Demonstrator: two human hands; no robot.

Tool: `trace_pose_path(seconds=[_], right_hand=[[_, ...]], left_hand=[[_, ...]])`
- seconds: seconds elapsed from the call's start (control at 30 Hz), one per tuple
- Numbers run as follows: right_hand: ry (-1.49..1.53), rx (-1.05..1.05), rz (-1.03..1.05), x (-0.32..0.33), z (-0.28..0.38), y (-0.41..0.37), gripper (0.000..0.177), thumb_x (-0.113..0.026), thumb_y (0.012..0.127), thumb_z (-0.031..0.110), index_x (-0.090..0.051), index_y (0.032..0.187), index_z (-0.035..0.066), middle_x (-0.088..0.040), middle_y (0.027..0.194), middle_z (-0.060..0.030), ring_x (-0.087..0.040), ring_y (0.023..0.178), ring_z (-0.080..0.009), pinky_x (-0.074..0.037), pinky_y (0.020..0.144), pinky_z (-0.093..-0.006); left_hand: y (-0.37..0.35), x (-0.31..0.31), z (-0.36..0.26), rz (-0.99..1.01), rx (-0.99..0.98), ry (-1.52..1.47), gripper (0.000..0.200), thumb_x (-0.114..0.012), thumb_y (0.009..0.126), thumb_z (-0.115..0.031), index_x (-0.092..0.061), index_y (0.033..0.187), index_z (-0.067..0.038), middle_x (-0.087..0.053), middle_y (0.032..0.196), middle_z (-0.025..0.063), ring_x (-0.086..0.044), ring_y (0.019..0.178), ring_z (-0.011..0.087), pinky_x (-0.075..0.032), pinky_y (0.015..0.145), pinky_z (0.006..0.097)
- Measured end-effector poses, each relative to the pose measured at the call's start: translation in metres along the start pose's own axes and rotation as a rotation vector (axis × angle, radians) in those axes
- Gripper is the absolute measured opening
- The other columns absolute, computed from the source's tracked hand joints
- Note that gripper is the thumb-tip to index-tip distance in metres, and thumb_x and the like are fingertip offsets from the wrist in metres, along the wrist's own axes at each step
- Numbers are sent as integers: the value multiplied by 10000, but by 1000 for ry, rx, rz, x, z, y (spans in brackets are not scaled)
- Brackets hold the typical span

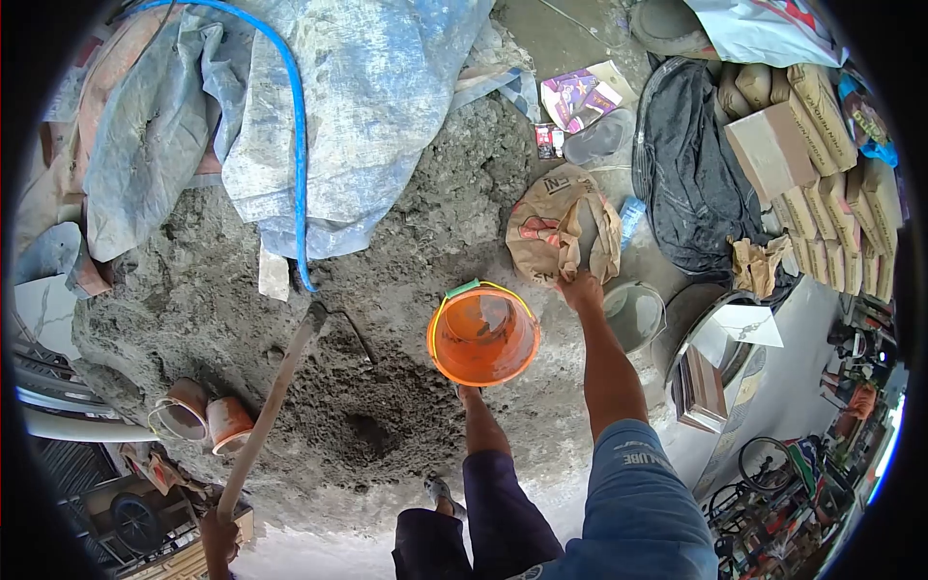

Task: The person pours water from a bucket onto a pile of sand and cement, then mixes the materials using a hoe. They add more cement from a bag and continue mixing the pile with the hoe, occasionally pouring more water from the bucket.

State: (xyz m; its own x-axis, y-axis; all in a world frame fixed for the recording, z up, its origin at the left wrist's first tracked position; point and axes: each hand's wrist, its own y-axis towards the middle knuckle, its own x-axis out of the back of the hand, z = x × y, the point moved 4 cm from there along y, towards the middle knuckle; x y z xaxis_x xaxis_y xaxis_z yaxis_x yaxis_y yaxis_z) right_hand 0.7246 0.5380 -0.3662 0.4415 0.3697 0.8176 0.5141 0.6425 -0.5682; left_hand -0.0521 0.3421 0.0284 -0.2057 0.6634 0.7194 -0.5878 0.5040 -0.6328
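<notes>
My right hand (580, 291) reaches forward with its fingers closed on the near edge of a crumpled brown paper cement bag (541, 211). My left hand (218, 541), at the lower left, is wrapped round the wooden handle of a hoe (270, 421). The hoe's head rests on a heap of grey, sandy mix (319, 406); its blade is partly hidden there. Between my hands an orange bucket (483, 336) with a yellow wire handle and green grip stands upright in front of my foot. Some wet residue shows inside it.
A blue hose (298, 145) crosses a tarp (358, 106) over the heap. Two dirty buckets (230, 423) lie at left. At right are a grey bucket (633, 317), a black tarp (691, 164), stacked cement bags (822, 217) and tiles (700, 391). Bicycles (768, 474) stand farther right.
</notes>
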Motion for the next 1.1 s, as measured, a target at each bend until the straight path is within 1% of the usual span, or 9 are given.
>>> trace_pose_path(seconds=[0.1, 0.17, 0.5, 0.67, 0.73, 0.87, 0.93, 1.0, 1.1], right_hand=[[-228, 318, 19, 15, 13, 6, 502, -674, 777, 461, -609, 1053, 46, -669, 958, -183, -631, 932, -358, -491, 812, -441], [-43, 466, 47, 33, 9, 0, 375, -650, 818, 364, -599, 1047, 71, -656, 912, -207, -621, 887, -391, -489, 769, -479], [-183, 701, 11, 131, 20, -3, 316, -689, 779, 179, -547, 1029, 49, -629, 880, -244, -599, 863, -431, -483, 736, -505], [-160, 879, 7, 198, 55, -35, 381, -725, 738, 108, -543, 1065, 40, -627, 869, -253, -595, 857, -439, -492, 715, -487], [-264, 818, -5, 219, 68, -53, 353, -729, 738, 114, -557, 1039, 47, -629, 867, -246, -595, 862, -437, -491, 716, -486], [-448, 912, 2, 233, 94, -101, 339, -735, 732, 120, -562, 1016, 49, -632, 861, -241, -597, 842, -437, -488, 707, -489], [-437, 918, 45, 243, 98, -139, 357, -720, 716, 43, -581, 1045, 46, -643, 897, -226, -607, 873, -418, -495, 703, -442], [-413, 945, 92, 259, 114, -193, 360, -687, 715, -27, -597, 1057, 43, -652, 923, -209, -617, 898, -402, -504, 712, -389], [-516, 1027, 129, 278, 132, -294, 395, -659, 711, -65, -596, 1085, 49, -660, 943, -196, -626, 916, -383, -507, 720, -378]], left_hand=[[5, -10, 16, 24, 67, -14, 203, -570, 674, -81, -571, 831, 47, -607, 729, 237, -602, 710, 427, -459, 636, 469], [4, -11, 19, -26, -9, 50, 226, -585, 647, -64, -555, 845, 42, -589, 754, 246, -592, 750, 428, -447, 665, 489], [-7, 3, -9, 11, 30, -27, 214, -585, 653, -67, -549, 825, 56, -587, 784, 284, -585, 786, 466, -459, 683, 494], [6, -20, 17, -44, -165, 32, 153, -594, 702, -105, -582, 762, 35, -576, 798, 246, -599, 776, 405, -489, 697, 464], [-16, 12, -15, -4, -19, -104, 200, -578, 732, -112, -565, 843, 54, -587, 839, 268, -583, 812, 444, -477, 745, 488], [-7, -7, 2, -55, -109, -96, 347, -613, 733, -139, -507, 1009, 43, -611, 932, 268, -588, 908, 435, -473, 801, 496], [-35, 19, -19, -203, -109, -140, 366, -683, 723, -161, -512, 999, 9, -584, 966, 237, -579, 949, 389, -470, 799, 470], [-61, 34, -27, -616, -333, -145, 362, -700, 716, -155, -519, 997, -14, -564, 1009, 188, -548, 1013, 348, -451, 834, 439], [-145, 38, -25, -841, -609, -374, 459, -733, 684, -116, -527, 1086, -34, -532, 1084, 142, -513, 1002, 336, -426, 861, 443]])
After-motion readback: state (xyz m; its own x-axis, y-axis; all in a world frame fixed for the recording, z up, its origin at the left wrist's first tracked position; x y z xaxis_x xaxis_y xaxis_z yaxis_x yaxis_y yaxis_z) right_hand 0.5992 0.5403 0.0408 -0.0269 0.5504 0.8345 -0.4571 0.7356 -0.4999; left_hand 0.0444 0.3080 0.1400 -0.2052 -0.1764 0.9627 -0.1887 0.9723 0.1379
